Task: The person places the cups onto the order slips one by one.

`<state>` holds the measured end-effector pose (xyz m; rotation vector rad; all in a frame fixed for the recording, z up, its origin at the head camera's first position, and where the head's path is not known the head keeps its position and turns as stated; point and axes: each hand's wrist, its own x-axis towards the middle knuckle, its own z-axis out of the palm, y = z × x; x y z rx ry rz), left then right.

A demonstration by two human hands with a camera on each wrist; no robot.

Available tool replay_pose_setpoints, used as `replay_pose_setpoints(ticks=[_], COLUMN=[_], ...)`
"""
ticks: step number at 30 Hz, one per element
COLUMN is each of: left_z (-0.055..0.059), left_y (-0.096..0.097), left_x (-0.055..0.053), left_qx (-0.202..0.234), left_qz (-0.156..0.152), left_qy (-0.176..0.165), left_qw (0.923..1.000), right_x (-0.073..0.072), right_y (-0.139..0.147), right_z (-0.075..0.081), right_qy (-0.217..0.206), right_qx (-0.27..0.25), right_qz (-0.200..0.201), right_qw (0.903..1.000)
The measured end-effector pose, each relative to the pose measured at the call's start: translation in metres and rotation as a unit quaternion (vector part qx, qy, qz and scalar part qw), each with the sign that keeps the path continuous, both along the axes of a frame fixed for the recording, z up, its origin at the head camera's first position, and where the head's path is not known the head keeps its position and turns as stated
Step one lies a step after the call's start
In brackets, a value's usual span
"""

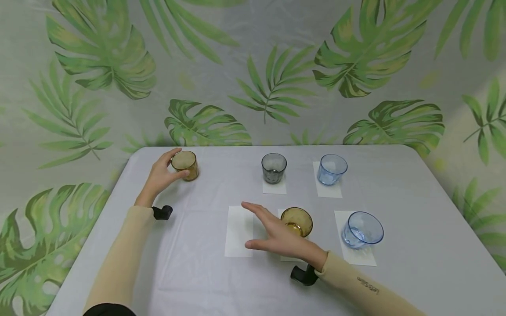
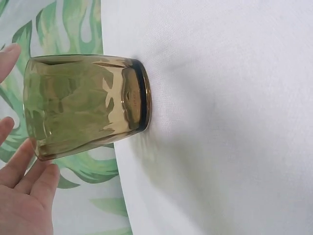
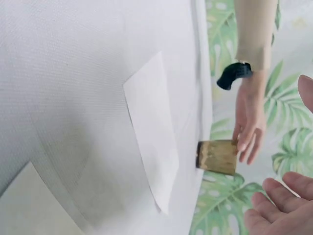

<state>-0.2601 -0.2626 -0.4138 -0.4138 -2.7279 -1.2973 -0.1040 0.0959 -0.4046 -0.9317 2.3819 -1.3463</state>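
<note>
An amber glass (image 1: pixel 186 166) stands upright at the table's back left corner. My left hand (image 1: pixel 160 175) is spread about it, thumb before it and fingers behind; in the left wrist view the fingertips (image 2: pixel 49 174) are right at the glass's rim, while the thumb shows apart from it. My right hand (image 1: pixel 276 235) hovers over the table's middle, fingers straight, thumb spread, holding nothing. Beneath and behind it, a second amber glass (image 1: pixel 298 216) is partly hidden by the hand. Left of that glass lies a bare white paper rectangle (image 1: pixel 239 237), by the right fingertips.
A grey glass (image 1: pixel 274 168) and a blue glass (image 1: pixel 333 169) stand on white papers along the back. Another blue glass (image 1: pixel 362 230) sits on paper at the right. The white-covered table (image 1: pixel 197 281) ends at a leaf-patterned backdrop (image 1: pixel 276 26).
</note>
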Motion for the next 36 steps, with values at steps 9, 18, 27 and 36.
replay_pose_setpoints(ticks=[9, 18, 27, 36], left_z=[-0.006, -0.006, -0.007, -0.015], left_y=[0.0, 0.001, 0.003, 0.004], left_x=[-0.007, -0.005, -0.002, -0.004], left_qx=[0.008, 0.031, 0.052, 0.047], left_qz=[0.006, 0.015, 0.015, 0.021], left_qy=[-0.015, -0.058, -0.04, -0.021], left_qw=[0.9998, 0.9977, 0.9977, 0.9985], right_x=[-0.001, -0.003, -0.005, -0.006], right_y=[-0.009, -0.013, -0.015, -0.018], right_z=[-0.011, -0.025, -0.04, -0.05], right_qy=[-0.001, 0.003, 0.012, -0.001], right_qx=[0.005, 0.018, 0.047, 0.079], right_qz=[-0.009, -0.021, -0.031, -0.039], right_qw=[0.9999, 0.9996, 0.9983, 0.9962])
